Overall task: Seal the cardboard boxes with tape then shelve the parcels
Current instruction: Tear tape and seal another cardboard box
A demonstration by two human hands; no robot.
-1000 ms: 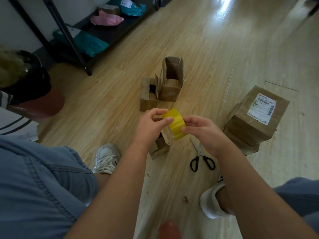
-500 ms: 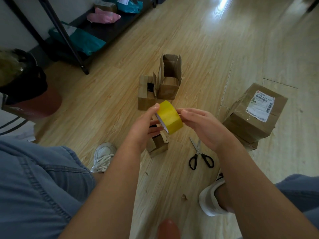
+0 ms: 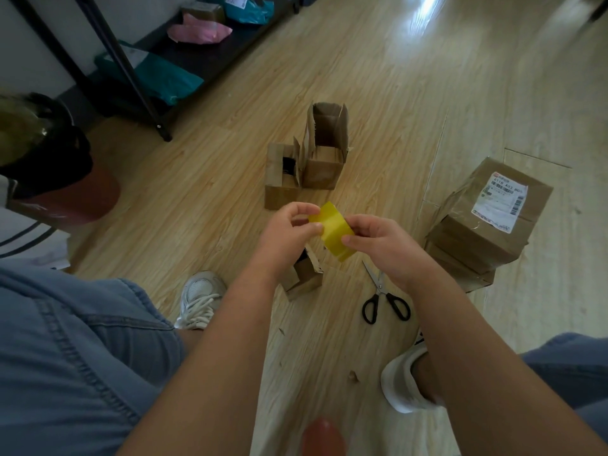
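Observation:
A yellow tape roll (image 3: 334, 232) is held above the wooden floor between both hands. My left hand (image 3: 288, 230) pinches its left edge with thumb and fingers. My right hand (image 3: 378, 245) grips its right side. Below the hands, partly hidden by my left wrist, a small open cardboard box (image 3: 304, 278) stands on the floor. Further off stand two more open boxes, a low one (image 3: 279, 179) and a taller one (image 3: 324, 149) with raised flaps. At the right lies a stack of sealed boxes (image 3: 483, 225) with a white label on top.
Black-handled scissors (image 3: 383, 297) lie on the floor by my right foot. A black metal shelf (image 3: 138, 77) at the upper left holds teal and pink parcel bags. A dark bag sits on a red stool (image 3: 69, 199) at the left. My knees frame the lower view.
The tape roll has been turned in my hands and lowered slightly; my left fingers have shifted along its edge.

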